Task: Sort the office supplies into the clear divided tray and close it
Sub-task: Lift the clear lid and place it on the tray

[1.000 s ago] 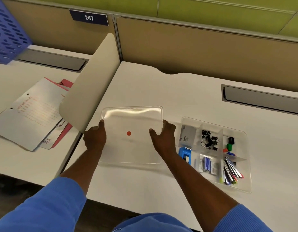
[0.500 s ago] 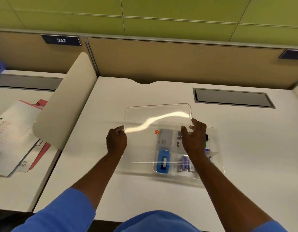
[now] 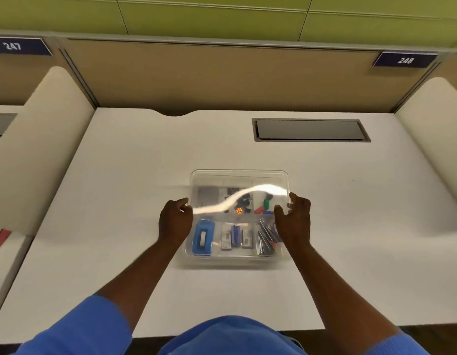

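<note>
The clear divided tray (image 3: 230, 257) sits at the middle of the white desk. Over it lies the clear lid (image 3: 239, 178), lined up with the tray and marked by a small red dot (image 3: 239, 210). My left hand (image 3: 175, 222) grips the lid's left edge and my right hand (image 3: 294, 221) grips its right edge. Through the lid I see a blue hole punch (image 3: 202, 237), staple boxes (image 3: 235, 237), black binder clips (image 3: 244, 199), a green and red item (image 3: 265, 204), a grey box (image 3: 208, 196) and pens (image 3: 266, 239). Whether the lid is seated I cannot tell.
The white desk (image 3: 145, 201) has a grey cable flap (image 3: 310, 129) at the back right. Cream dividers stand at the left (image 3: 40, 139) and right (image 3: 437, 124). A tan partition with the sign 248 (image 3: 405, 60) closes the back.
Both hands carried the lid from the desk left of the tray rightwards, and it now covers the whole tray. The view has swung right with it.
</note>
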Demonstrator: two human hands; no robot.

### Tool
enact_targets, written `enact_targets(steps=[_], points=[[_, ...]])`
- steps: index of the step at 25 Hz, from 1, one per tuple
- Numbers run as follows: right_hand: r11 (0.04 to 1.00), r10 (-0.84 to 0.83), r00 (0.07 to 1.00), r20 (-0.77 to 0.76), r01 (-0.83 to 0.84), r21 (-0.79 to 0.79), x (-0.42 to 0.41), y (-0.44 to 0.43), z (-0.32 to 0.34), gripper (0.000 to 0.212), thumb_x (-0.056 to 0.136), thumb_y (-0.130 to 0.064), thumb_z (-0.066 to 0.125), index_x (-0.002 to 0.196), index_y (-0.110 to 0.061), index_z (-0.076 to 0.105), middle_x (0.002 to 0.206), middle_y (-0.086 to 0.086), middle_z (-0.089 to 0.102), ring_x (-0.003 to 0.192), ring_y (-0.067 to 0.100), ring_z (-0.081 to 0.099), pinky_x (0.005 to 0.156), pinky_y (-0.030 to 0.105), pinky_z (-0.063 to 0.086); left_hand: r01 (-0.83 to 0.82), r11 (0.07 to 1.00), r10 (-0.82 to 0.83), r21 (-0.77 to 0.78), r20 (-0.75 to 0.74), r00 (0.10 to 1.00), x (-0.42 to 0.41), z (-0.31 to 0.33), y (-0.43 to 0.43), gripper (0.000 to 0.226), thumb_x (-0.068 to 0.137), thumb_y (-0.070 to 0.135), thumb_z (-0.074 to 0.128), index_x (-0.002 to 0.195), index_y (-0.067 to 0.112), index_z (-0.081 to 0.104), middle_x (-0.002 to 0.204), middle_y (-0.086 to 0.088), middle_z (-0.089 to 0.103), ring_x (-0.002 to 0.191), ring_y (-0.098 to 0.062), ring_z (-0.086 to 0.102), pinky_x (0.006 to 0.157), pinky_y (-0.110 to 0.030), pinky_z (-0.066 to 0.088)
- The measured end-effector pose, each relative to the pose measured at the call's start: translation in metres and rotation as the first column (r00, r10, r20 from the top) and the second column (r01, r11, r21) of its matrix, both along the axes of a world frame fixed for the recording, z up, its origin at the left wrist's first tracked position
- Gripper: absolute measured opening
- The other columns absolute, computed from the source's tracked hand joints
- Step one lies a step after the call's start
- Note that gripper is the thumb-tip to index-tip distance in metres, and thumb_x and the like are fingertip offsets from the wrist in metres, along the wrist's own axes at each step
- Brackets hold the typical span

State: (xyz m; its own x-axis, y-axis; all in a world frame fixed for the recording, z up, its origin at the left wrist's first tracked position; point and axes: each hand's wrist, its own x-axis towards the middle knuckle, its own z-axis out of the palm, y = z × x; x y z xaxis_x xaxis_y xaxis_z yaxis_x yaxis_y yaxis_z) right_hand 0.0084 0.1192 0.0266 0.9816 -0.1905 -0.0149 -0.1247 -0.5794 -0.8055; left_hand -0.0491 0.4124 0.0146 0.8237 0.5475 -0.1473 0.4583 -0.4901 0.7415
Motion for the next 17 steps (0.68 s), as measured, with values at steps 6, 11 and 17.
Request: enact_targets(steps=[6, 11, 17], points=[[0.996, 0.057, 0.997, -0.045, -0.060, -0.069, -0.001, -0.005, -0.009, 0.048, 0.090, -0.016, 0.065, 0.135, -0.006, 0.050, 0.128, 0.010, 0.047, 0.110, 0.023, 0.057, 0.086, 0.023, 0.042, 0.033, 0.995, -0.032, 0.095, -0.008, 0.999, -0.004, -0.003, -0.006, 0.032, 0.096, 0.011, 0.057, 0.127, 0.007, 0.065, 0.120, -0.015, 0.063, 0.112, -0.030, 0.061, 0.091, -0.026, 0.040], [0.986, 0.116, 0.992, -0.058, -0.122, -0.113, -0.003, -0.007, -0.011, 0.047, 0.092, -0.012, 0.062, 0.136, -0.007, 0.050, 0.128, 0.009, 0.046, 0.101, 0.015, 0.054, 0.083, 0.020, 0.042, 0.036, 0.995, -0.036, 0.092, 0.000, 0.999, -0.007, -0.005, -0.006, 0.031, 0.097, 0.009, 0.056, 0.127, 0.006, 0.064, 0.118, -0.016, 0.063, 0.109, -0.031, 0.062, 0.091, -0.026, 0.041], [0.965, 0.154, 0.988, -0.029, -0.157, -0.208, -0.005, -0.010, -0.011, 0.049, 0.093, -0.021, 0.062, 0.138, -0.008, 0.049, 0.132, 0.013, 0.049, 0.118, 0.030, 0.053, 0.092, 0.032, 0.048, 0.057, 0.989, -0.057, 0.138, -0.003, 0.998, -0.010, -0.009, -0.006, 0.043, 0.099, 0.024, 0.056, 0.140, 0.010, 0.052, 0.133, -0.012, 0.056, 0.121, -0.031, 0.056, 0.097, -0.036, 0.047]])
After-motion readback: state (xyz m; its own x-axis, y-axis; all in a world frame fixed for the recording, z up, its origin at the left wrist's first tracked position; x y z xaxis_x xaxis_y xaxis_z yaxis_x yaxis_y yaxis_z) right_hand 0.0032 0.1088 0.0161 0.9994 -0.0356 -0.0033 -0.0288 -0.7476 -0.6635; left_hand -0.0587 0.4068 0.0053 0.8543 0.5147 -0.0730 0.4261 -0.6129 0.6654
